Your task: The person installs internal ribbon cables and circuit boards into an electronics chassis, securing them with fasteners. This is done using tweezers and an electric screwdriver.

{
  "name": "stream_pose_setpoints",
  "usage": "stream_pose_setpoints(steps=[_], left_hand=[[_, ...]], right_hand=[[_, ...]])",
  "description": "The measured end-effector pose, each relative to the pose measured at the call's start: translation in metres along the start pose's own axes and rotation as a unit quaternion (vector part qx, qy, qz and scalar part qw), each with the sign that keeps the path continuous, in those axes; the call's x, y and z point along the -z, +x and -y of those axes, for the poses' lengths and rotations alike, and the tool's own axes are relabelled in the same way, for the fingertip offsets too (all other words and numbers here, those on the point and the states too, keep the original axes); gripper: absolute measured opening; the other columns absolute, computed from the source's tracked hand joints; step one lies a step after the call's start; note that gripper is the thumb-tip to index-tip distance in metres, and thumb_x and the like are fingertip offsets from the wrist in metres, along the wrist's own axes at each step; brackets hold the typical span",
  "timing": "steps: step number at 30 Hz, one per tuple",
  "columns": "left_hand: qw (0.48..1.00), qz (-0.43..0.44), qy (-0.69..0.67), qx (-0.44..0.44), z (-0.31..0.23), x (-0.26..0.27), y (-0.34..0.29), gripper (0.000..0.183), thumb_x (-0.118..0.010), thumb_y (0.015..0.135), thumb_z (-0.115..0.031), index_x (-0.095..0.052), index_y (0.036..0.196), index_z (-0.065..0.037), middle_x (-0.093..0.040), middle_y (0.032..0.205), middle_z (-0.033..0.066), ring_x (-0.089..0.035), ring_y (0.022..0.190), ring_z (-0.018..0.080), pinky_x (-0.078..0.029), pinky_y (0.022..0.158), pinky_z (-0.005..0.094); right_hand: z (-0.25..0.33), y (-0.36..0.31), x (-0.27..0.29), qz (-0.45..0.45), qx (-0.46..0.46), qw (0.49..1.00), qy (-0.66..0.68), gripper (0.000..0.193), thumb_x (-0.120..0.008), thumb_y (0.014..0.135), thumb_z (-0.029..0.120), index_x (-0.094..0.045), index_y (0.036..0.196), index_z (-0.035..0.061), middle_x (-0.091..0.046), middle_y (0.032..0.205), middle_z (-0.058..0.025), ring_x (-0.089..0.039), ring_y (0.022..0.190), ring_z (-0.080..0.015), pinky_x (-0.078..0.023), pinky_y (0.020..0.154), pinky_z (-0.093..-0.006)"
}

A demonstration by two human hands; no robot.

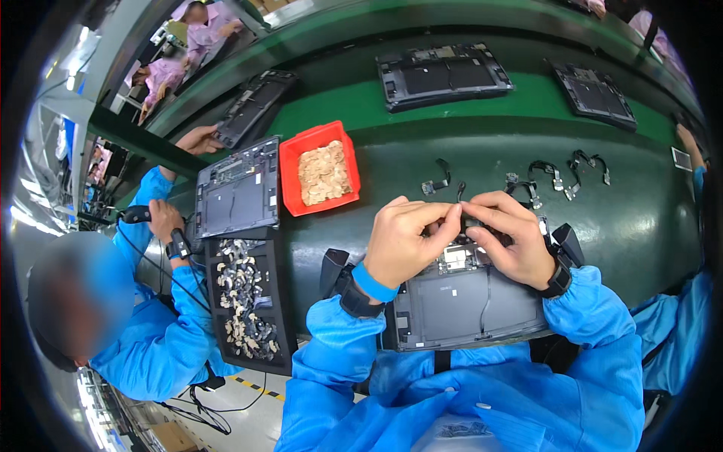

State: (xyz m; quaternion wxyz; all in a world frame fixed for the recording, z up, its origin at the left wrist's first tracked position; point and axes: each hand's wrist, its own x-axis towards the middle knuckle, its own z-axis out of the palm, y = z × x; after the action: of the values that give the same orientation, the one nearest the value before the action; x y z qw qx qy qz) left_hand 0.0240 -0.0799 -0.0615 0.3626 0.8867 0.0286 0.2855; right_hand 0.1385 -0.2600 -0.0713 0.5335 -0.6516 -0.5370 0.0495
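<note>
My left hand (413,235) and my right hand (514,239) meet fingertip to fingertip above an opened tablet-like device (452,305). Both are closed in a pinch, and a short black cable (462,188) sticks up from between the fingertips. Its lower part is hidden by my fingers. The device lies in front of me with its dark inside facing up; a thin cable runs down its middle. My hands cover part of its upper edge. Just beyond them, several small cables with connectors (557,179) lie loose on the green bench.
A red bin (289,190) of small tan pieces stands left, near a black tray (285,331) of small parts. Other opened devices (444,74) sit on the green line at the back. At left, a co-worker (162,316) in blue handles a dark tool (136,214) and a device.
</note>
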Motion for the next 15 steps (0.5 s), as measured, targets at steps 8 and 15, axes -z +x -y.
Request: stream_pose_setpoints(steps=[8,15], left_hand=[[0.998,0.031,-0.032,-0.033,-0.001,-0.01,-0.001,0.005,-0.078,0.089,-0.012,-0.08,0.089,-0.007,-0.074,0.072,0.0046,-0.068,0.061,0.0164,-0.04,0.059,0.0325],[0.987,0.118,0.037,-0.106,0.004,-0.006,0.001,0.012,-0.079,0.088,-0.019,-0.08,0.095,-0.01,-0.073,0.077,0.0047,-0.069,0.077,0.0237,-0.048,0.069,0.0376]], right_hand=[[-0.015,-0.005,-0.001,-0.058,-0.171,0.934,0.308,0.021,-0.069,0.1,0.002,-0.074,0.119,-0.0043,-0.076,0.11,-0.0139,-0.072,0.104,-0.0189,-0.058,0.093,-0.0319],[-0.012,-0.005,0.034,-0.063,-0.208,0.905,0.367,0.025,-0.068,0.103,0.011,-0.072,0.123,-0.0035,-0.074,0.093,-0.0067,-0.065,0.086,-0.0094,-0.051,0.078,-0.0247]])
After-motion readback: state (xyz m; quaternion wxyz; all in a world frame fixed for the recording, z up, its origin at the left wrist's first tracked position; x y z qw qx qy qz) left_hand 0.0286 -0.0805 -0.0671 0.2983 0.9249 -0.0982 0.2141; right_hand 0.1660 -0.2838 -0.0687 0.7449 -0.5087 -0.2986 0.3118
